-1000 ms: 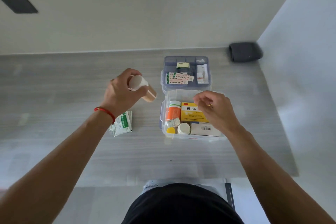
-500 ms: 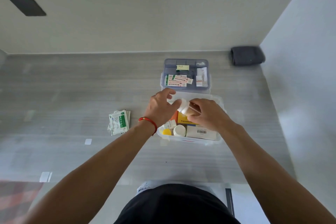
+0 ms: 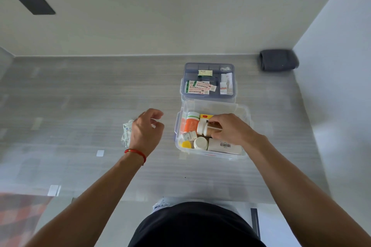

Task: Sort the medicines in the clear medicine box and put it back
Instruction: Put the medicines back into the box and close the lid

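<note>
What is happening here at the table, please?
A person is sorting medicines into a clear box on the table. The right hand holds a brown bottle with a white cap, lying on its side inside the box, over the other bottles and cartons. The left hand holds nothing and hangs loosely curled over the sachets left of the box. A grey tray with plasters sits just behind the box.

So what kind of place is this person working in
Probably a room at home: a grey wood-grain tabletop set into a corner of plain walls, a clear medicine box on it, and a folded dark cloth in the corner.
</note>
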The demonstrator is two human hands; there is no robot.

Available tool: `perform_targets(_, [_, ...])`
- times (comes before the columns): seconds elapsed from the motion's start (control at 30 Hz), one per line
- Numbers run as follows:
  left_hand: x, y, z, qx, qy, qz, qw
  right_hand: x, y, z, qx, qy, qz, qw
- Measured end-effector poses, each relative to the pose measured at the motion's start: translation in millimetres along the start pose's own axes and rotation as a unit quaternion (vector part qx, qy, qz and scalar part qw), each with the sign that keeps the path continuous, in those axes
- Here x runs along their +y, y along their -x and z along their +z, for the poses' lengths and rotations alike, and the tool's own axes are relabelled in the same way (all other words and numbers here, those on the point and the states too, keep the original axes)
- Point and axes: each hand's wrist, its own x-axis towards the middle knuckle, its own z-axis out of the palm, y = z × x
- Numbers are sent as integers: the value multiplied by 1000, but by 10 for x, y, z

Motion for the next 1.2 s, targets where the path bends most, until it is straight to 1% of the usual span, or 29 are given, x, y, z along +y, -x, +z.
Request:
perform_targets(0.13, [-393, -45, -138, 20, -9, -75, 997, -49, -12, 26, -4, 3, -2, 1000])
perform_targets(0.2, [-655, -98, -194, 33, -37, -122, 991, -63, -2, 8, 5, -7, -11, 1000])
perform_targets(0.27, [-905, -161, -217, 4, -94, -145, 985, -71, 1, -13, 36, 9, -16, 999])
perform_targets(0.33, [-1106, -241, -219, -61, -151, -128, 978, -84, 7, -32, 78, 11, -15, 997])
perform_targets(0.4, [-1229, -353, -213, -131, -202, -79, 967, -101, 27, -53, 115, -18, -18, 993])
perform_targets(0.5, [-1313, -608, -194, -215, -274, -15, 937, -112, 98, -84, 162, -56, -13, 985])
perform_targets(0.6, [-1325, -868, -181, -305, -313, 38, 899, -96, 168, -101, 174, -69, -1, 982])
perform_targets(0.67, [-1316, -965, -184, -320, -317, 46, 891, -79, 212, -89, 173, -73, 6, 982])
perform_targets(0.77, [-1318, -1002, -196, -302, -329, 33, 894, -76, 275, -51, 182, -88, 17, 979])
perform_targets(0.87, [-1341, -1012, -228, -300, -343, -2, 890, -85, 328, -13, 195, -109, 30, 974])
perform_targets(0.93, [-1343, -1021, -255, -315, -336, -17, 887, -65, 360, -12, 211, -123, 38, 969])
perform_targets(1.0, [-1331, -1018, -291, -330, -320, -15, 888, -17, 389, -26, 230, -136, 42, 963])
perform_targets(1.07, [-1259, -999, -359, -339, -281, -27, 897, 45, 417, -50, 245, -147, 47, 957])
perform_targets(1.13, [-1093, -987, -458, -327, -198, -56, 922, 108, 435, -74, 258, -160, 49, 952])
perform_targets(1.2, [-829, -971, -552, -274, -91, -70, 955, 159, 448, -94, 270, -176, 50, 945])
